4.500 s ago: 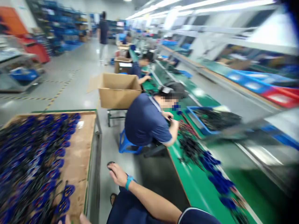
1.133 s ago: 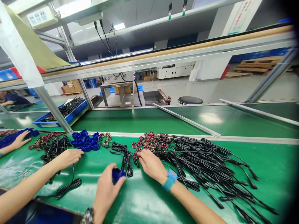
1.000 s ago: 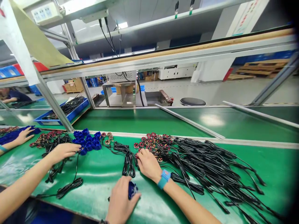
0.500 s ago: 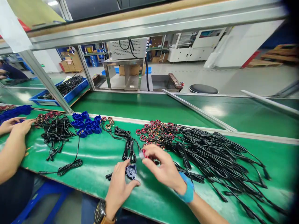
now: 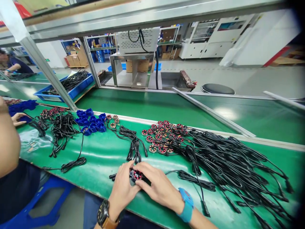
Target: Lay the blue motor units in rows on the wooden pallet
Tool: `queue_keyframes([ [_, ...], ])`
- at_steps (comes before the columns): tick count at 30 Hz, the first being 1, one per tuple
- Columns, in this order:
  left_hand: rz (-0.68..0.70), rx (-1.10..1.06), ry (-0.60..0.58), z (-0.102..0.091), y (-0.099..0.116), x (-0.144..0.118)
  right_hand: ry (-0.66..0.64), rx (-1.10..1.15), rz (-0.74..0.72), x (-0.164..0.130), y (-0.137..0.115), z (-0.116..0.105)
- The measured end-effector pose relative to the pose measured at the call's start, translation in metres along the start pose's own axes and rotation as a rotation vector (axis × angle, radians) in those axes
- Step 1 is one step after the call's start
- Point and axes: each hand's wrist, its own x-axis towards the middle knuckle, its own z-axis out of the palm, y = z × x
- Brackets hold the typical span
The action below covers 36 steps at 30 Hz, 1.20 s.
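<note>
The small round part sits on the green counter, close to the near edge, right between the two hands. It is dark around the rim with red bits in the middle, and it lies flat with its round face up. A thin black wire seems to run from it toward the right.

The left hand is just left of the round part. Its fingers curl around the part's left side and touch it. The right hand is just right of the round part. Its fingers reach over the top and far side and press on it. So both hands are closed on the part, one on each side, and both are about as near. A short black plug pokes out just left of the left hand.

Behind the round part, further from the near edge, lies a small bundle of black cable. To the right of the round part and further back is a heap of round red parts with a big pile of black wires spreading out to the right. Far to the left of the round part is a group of blue caps, and past them more tangled wires. Another person's arm fills the left edge.
</note>
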Motion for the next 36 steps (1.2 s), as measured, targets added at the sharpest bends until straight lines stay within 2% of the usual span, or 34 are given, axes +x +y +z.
queue_keyframes([
  [8, -0.022, -0.023, -0.035, -0.001, 0.002, 0.001, -0.178, 0.038, 0.007, 0.004, -0.002, -0.016],
  [13, -0.024, -0.022, -0.077, -0.002, 0.001, 0.000, -0.080, 0.047, 0.103, 0.004, -0.001, -0.009],
  [20, -0.047, -0.050, -0.101, -0.004, 0.004, 0.002, -0.067, 0.029, 0.053, 0.001, -0.003, -0.006],
  [24, -0.028, -0.062, -0.104, -0.004, 0.002, 0.002, -0.093, -0.113, 0.074, 0.000, -0.003, -0.008],
  [27, -0.027, -0.068, -0.098, -0.002, 0.000, 0.001, -0.097, -0.215, 0.051, -0.002, -0.001, -0.001],
  [31, -0.011, -0.078, -0.119, -0.004, 0.001, -0.001, 0.012, -0.239, 0.011, -0.004, 0.004, 0.012],
  [36, -0.048, -0.287, -0.109, -0.018, 0.004, -0.003, 0.278, -0.195, -0.095, -0.005, 0.008, 0.011],
])
